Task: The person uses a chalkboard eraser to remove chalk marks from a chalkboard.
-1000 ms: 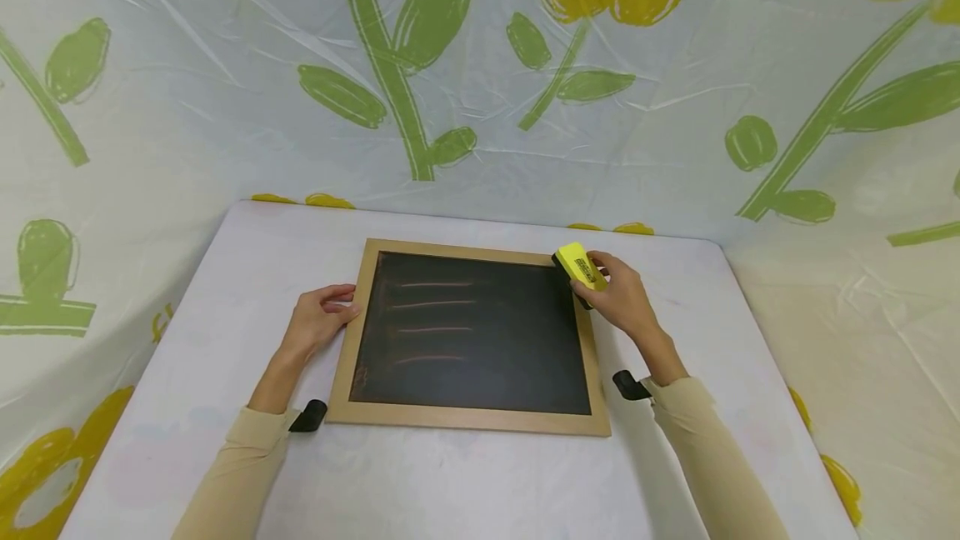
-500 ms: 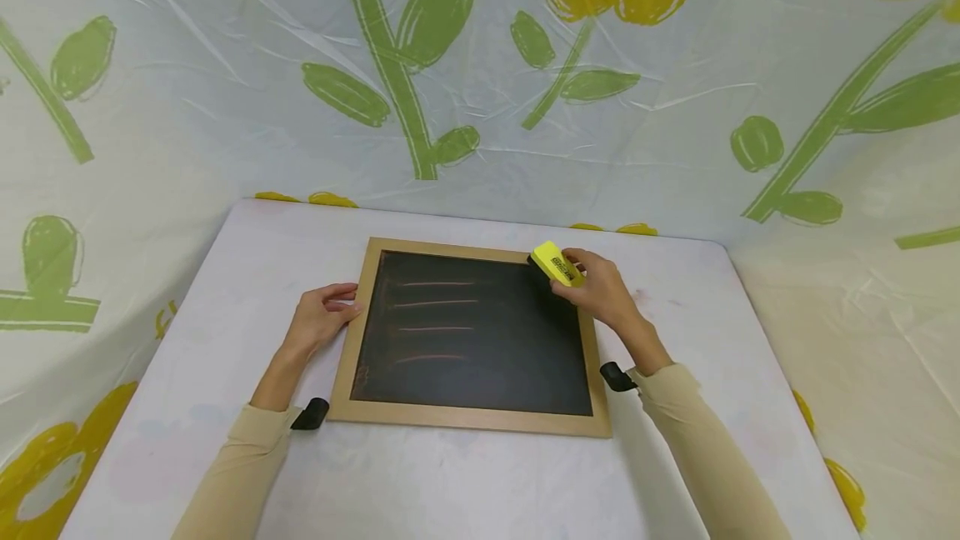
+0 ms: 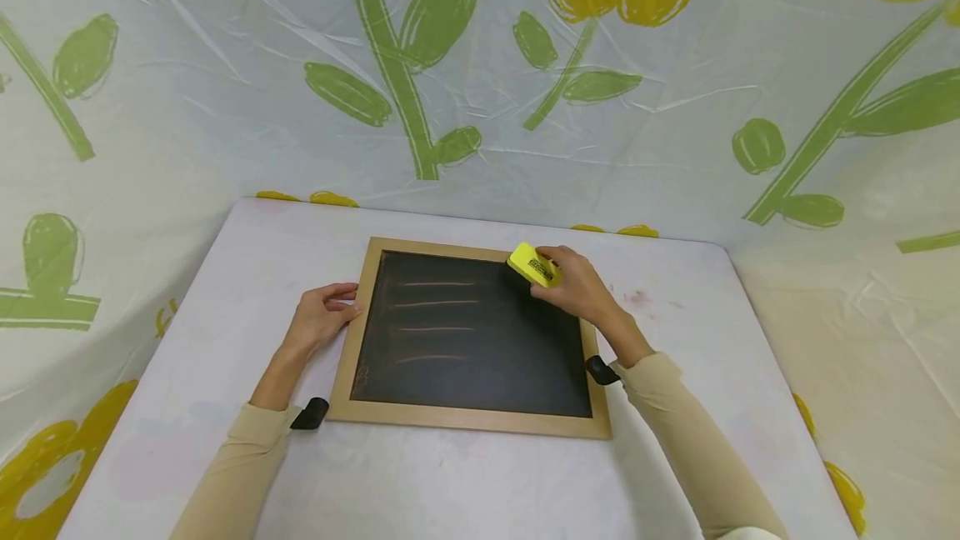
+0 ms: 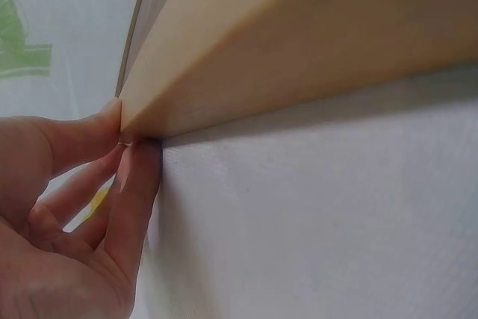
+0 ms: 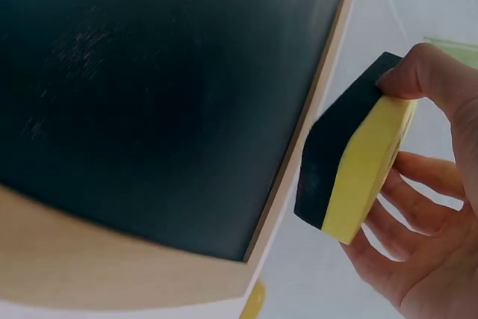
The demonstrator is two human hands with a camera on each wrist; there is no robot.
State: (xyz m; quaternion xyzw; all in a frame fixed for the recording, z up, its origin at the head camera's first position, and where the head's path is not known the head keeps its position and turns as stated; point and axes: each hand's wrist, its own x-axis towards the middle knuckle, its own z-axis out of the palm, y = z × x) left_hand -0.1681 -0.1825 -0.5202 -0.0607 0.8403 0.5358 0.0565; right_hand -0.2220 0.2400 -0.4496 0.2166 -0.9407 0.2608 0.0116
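Note:
A wood-framed chalkboard (image 3: 472,340) lies flat on the white table (image 3: 450,482), with several faint chalk lines (image 3: 437,305) on its left half. My right hand (image 3: 573,290) grips a yellow eraser (image 3: 532,265) with a black felt face (image 5: 332,155), held over the board's far right part. My left hand (image 3: 318,319) rests against the left edge of the wooden frame (image 4: 284,57), thumb on top and fingertips (image 4: 134,184) at its side.
A plastic sheet with green and yellow flower prints (image 3: 480,73) hangs behind and to both sides of the table. Black wrist straps (image 3: 309,415) sit on both beige sleeves. Faint reddish smudges (image 3: 637,298) mark the table right of the board.
My right hand has carried the eraser leftward from the frame's far right corner onto the board's dark surface. The left hand has stayed put.

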